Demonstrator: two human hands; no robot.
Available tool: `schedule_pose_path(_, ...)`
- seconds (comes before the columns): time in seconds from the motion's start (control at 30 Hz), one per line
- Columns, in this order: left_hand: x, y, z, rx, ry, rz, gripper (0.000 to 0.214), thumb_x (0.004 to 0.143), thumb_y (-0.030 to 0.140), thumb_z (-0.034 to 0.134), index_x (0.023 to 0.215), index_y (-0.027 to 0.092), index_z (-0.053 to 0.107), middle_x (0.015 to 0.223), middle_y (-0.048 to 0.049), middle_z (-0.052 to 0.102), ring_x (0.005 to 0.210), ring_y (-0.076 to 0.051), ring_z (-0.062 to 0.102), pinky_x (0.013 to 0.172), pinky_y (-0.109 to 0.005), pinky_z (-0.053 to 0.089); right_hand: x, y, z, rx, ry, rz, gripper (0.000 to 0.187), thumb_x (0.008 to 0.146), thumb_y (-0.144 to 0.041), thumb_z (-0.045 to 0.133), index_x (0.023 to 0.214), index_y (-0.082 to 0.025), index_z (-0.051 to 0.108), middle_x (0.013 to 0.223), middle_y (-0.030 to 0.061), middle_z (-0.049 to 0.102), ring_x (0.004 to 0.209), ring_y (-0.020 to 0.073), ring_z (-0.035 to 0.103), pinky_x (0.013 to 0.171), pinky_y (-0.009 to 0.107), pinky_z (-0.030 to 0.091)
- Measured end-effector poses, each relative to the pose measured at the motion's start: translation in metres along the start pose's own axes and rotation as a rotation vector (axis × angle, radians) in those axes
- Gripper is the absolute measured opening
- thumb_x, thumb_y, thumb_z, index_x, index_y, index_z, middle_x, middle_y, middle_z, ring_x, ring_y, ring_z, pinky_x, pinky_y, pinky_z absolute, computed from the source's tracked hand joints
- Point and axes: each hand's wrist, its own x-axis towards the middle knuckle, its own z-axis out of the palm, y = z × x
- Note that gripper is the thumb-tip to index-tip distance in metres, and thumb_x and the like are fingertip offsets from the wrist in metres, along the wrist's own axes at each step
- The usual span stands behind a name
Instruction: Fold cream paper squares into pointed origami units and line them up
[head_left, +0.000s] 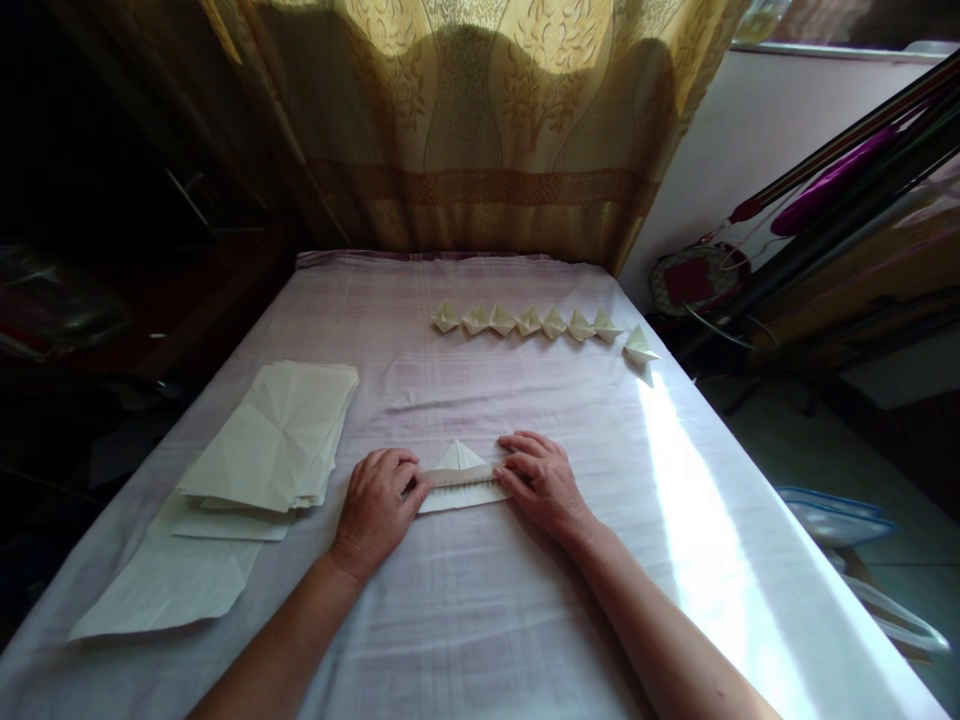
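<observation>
A folded white paper (459, 455) lies on the cloth in front of me, its upper part rising to a triangular point and its lower part a flat strip. Across it runs a narrow ruler (463, 477) with dark marks along its edge. My left hand (379, 505) is closed at the ruler's left end, thumb against it. At the right end my right hand (544, 485) presses with its fingertips, the fingers bent and close together. Both ends of the ruler are partly hidden by my fingers.
A stack of creased white paper sheets (281, 430) lies at the left. Several small folded paper boats (529, 321) stand in a row at the back right. The table (480, 620) wears a pale checked cloth. Behind it hangs a gold curtain (480, 120). Sunlight streaks the right side.
</observation>
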Motion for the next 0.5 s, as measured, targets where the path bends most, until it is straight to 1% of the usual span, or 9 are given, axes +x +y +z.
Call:
schedule_pose_path(0.4,0.002,0.006,0.004,0.066,0.044,-0.041,0.017,0.084,0.024,0.064,0.07,0.02,0.055,0.101,-0.006,0.068,0.097,-0.025,0.059,0.086,-0.04,0.045,0.001,-0.02,0.005,-0.07,0.054,0.105,0.018,0.088,-0.024,0.058,0.07,-0.023,0.062,0.111,0.0039,0.071,0.113,0.0249,0.058,0.095,0.041,0.037)
schedule_pose_path(0.5,0.002,0.007,0.007,0.095,0.051,-0.053,0.014,0.084,0.023,0.062,0.072,0.02,0.057,0.103,-0.007,0.067,0.098,-0.026,0.059,0.087,-0.041,0.046,0.002,-0.023,0.006,-0.085,0.066,0.123,0.018,0.087,-0.023,0.058,0.069,-0.022,0.061,0.109,0.0043,0.071,0.111,0.0236,0.058,0.095,0.039,0.037)
